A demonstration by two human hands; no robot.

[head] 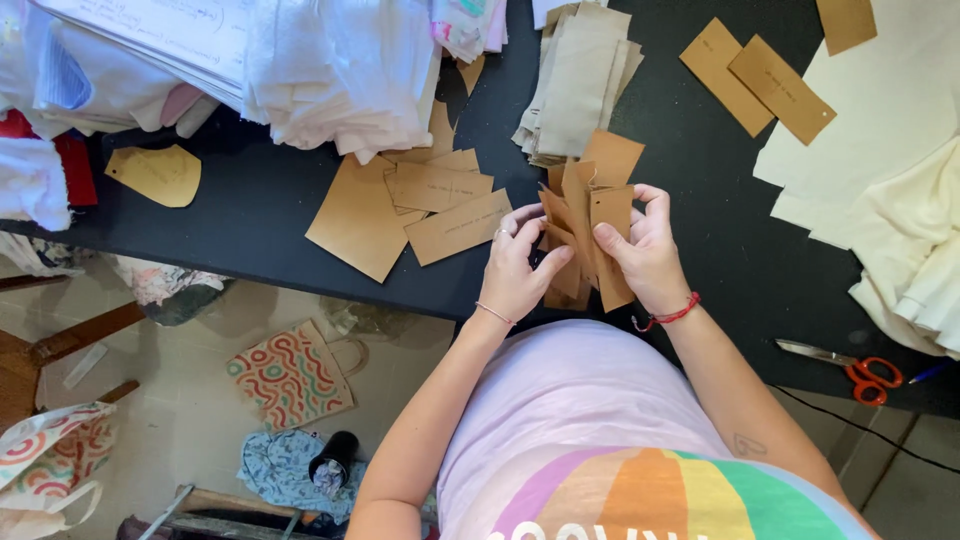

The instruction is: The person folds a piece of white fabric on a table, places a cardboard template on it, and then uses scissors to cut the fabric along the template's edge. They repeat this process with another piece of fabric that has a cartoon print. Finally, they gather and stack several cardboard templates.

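You hold a bunch of brown cardboard pattern pieces (585, 225), flat and stiff, fanned unevenly and standing roughly upright above the near edge of the black table (260, 200), their corners jutting out at different angles.

bare black table (250, 215) left of loose brown patterns (405, 205), beige fabric stack (580, 80) blocking behind

A sewing workshop

We see stacked cut fabric (330, 70), brown paper patterns (420, 205) and scissors (845, 365) on a black worktable (250, 200).
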